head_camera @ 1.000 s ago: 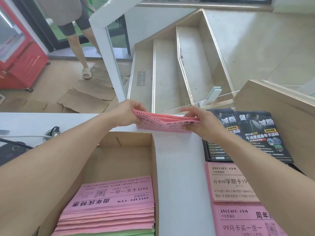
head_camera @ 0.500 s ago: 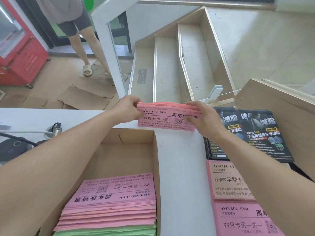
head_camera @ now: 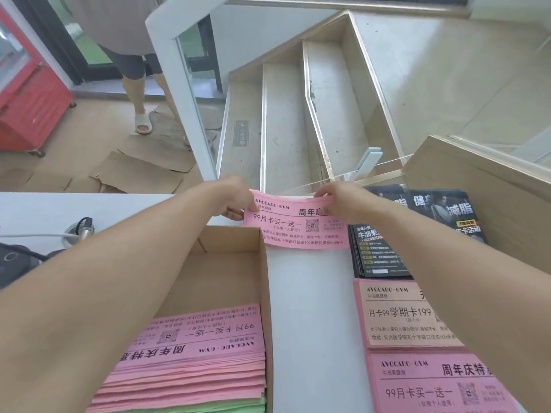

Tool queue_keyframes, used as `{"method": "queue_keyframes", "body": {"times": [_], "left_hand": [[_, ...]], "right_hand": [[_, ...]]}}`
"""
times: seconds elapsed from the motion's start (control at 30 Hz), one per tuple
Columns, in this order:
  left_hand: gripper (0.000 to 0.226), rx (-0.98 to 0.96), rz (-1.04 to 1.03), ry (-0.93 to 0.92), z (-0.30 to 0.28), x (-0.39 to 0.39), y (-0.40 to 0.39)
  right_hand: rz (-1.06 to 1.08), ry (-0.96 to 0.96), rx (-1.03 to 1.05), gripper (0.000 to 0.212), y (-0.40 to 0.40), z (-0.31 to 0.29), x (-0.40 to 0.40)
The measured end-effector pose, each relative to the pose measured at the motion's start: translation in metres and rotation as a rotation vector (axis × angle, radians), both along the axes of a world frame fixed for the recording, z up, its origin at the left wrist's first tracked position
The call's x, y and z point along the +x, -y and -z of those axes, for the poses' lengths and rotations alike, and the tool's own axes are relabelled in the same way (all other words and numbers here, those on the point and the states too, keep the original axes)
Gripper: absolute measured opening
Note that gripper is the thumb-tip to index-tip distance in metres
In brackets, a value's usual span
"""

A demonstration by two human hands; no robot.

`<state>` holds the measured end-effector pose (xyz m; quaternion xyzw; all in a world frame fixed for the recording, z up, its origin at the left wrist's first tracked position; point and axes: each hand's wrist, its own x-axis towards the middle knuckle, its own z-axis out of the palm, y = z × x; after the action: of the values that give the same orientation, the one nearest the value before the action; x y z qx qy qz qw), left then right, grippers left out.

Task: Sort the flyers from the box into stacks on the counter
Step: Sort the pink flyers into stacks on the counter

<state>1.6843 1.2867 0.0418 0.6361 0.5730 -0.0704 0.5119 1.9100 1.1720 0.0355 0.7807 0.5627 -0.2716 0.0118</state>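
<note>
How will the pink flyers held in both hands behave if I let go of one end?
Probably floppy: the pink flyers already sag between the left hand and right hand. Likely light, and the loose sheets may fan apart.

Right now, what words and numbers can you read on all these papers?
"AVOCADO·GYM", "99月卡买一送一": pink flyers held by the left hand and right hand.
"月卡99学期卡199": peach stack.
"周年庆特": pink stack.
"减脂": black flyers.
Same pink text, upside down: box flyers.
Small print: too blurred.

Stairs (head_camera: 286,120): 3 pale steps | floor (head_camera: 59,162): tan, flattened cardboard (head_camera: 140,174) | red cabinet (head_camera: 26,108) | white post (head_camera: 179,93)
</note>
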Motion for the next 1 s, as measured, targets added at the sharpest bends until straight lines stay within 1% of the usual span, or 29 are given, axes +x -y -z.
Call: {"method": "queue_keyframes", "body": {"times": [0.13, 0.23, 0.37, 0.47, 0.53, 0.63, 0.67, 0.7, 0.77, 0.83, 0.87, 0.93, 0.97, 1.0], "left_hand": [[0.016, 0.019, 0.009, -0.05, 0.009, 0.012, 0.002], [0.018, 0.021, -0.008, -0.048, 0.013, 0.015, 0.005], [0.031, 0.085, -0.001, -0.082, 0.006, 0.018, 0.011], [0.032, 0.135, 0.011, -0.114, 0.003, 0.021, 0.015], [0.029, 0.162, -0.008, -0.098, 0.005, 0.017, 0.014], [0.041, 0.31, -0.047, -0.094, 0.007, -0.002, 0.004], [0.047, 0.374, -0.092, -0.074, 0.006, -0.01, 0.001], [0.049, 0.451, -0.145, -0.033, 0.002, -0.019, -0.002], [0.038, 0.65, -0.224, 0.103, -0.011, -0.034, 0.002], [0.025, 0.827, -0.239, 0.256, -0.03, -0.052, 0.018], [0.02, 0.868, -0.224, 0.323, -0.04, -0.06, 0.028], [0.013, 0.862, -0.167, 0.407, -0.057, -0.081, 0.055], [0.011, 0.837, -0.126, 0.417, -0.06, -0.093, 0.065], [0.01, 0.8, -0.071, 0.409, -0.061, -0.105, 0.076]], "right_hand": [[-0.079, 0.17, 0.061, 0.043, -0.003, 0.007, -0.004], [-0.135, 0.262, 0.118, 0.044, -0.002, 0.011, 0.0], [-0.189, 0.393, 0.193, 0.044, 0.0, 0.02, 0.006], [-0.146, 0.406, 0.198, 0.043, 0.005, 0.028, 0.008], [-0.116, 0.4, 0.234, 0.044, 0.01, 0.031, 0.008], [-0.109, 0.409, 0.348, 0.046, 0.017, 0.027, 0.004], [-0.105, 0.395, 0.393, 0.044, 0.019, 0.022, 0.0], [-0.095, 0.365, 0.438, 0.041, 0.02, 0.016, -0.004], [-0.062, 0.266, 0.536, 0.034, 0.02, 0.0, -0.016], [-0.041, 0.124, 0.668, 0.028, 0.023, -0.021, -0.038], [-0.034, 0.044, 0.746, 0.024, 0.026, -0.031, -0.052], [-0.089, -0.111, 0.865, 0.015, 0.04, -0.05, -0.087], [-0.146, -0.195, 0.861, 0.012, 0.048, -0.057, -0.105], [-0.222, -0.279, 0.799, 0.009, 0.057, -0.064, -0.122]]}}
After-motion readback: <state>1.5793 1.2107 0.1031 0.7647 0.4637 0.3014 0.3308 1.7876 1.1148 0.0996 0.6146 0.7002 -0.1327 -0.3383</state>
